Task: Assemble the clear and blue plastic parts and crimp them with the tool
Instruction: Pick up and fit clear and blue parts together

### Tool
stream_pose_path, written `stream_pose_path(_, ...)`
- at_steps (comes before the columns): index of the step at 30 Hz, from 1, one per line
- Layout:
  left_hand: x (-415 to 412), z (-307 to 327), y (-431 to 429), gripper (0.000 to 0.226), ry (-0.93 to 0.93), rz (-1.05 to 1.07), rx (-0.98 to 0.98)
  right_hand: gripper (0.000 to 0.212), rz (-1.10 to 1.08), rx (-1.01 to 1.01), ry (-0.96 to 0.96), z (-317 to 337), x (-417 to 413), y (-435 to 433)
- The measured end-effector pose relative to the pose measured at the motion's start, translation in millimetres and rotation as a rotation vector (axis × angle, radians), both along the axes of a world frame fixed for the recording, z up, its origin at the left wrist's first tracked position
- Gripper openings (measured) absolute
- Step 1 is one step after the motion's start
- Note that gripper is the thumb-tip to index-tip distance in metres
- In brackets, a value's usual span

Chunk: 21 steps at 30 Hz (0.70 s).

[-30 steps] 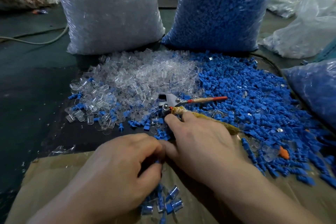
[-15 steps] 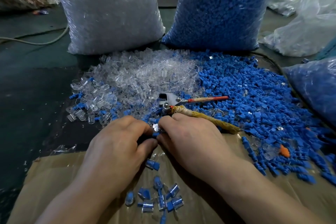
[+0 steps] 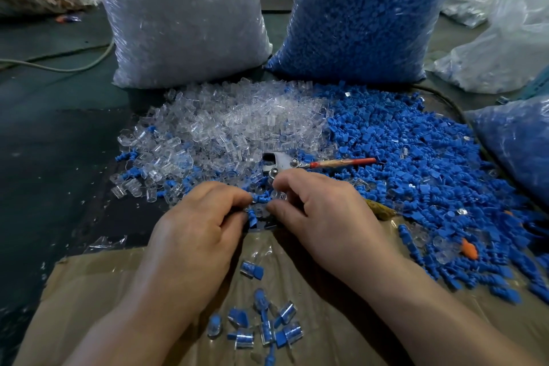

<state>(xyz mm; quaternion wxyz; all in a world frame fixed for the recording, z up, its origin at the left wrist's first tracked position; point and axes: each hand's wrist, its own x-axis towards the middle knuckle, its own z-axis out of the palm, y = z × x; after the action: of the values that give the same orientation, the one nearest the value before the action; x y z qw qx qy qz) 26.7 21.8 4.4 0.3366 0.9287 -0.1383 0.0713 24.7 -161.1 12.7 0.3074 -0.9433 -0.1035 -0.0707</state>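
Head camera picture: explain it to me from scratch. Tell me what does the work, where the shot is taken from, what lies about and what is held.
No machine here: a person works with two bare hands. The one picture comes from a camera worn on their head, looking forward and down. The left hand pinches a blue part; the right hand pinches what looks like a clear part, close beside it. Just beyond the fingers the crimping tool, with one red handle, lies ungripped. Behind it spread a pile of clear parts and a pile of blue parts, with a bag of clear parts and a bag of blue parts standing at the back. Nearest the person, a few joined pieces lie on cardboard.
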Motion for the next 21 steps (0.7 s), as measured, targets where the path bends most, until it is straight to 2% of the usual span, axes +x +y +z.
stream_pose_path(6, -2.5, 1.3, -2.4, 0.03, -0.048, -0.042, 0.059, 0.009, 0.021, -0.008, -0.01, -0.2, 0.3, -0.5)
stream_pose_path(14, -6.4, 1.9, -6.7, 0.029, 0.073, -0.008, -0.303, 0.009, 0.067, 0.156, 0.013, 1.8, -2.0, 4.9)
stream_pose_path(17, -7.2, 0.7, -7.3, 0.022, 0.122, 0.018, -0.354, 0.009, 0.052, 0.192, 0.05, 1.7, -3.6, 5.7)
stream_pose_path(21, -6.6, -1.1, -7.5, 0.029, 0.136, 0.06, -0.348, 0.01, -0.014, 0.262, 0.083, 1.8, -5.2, 7.4)
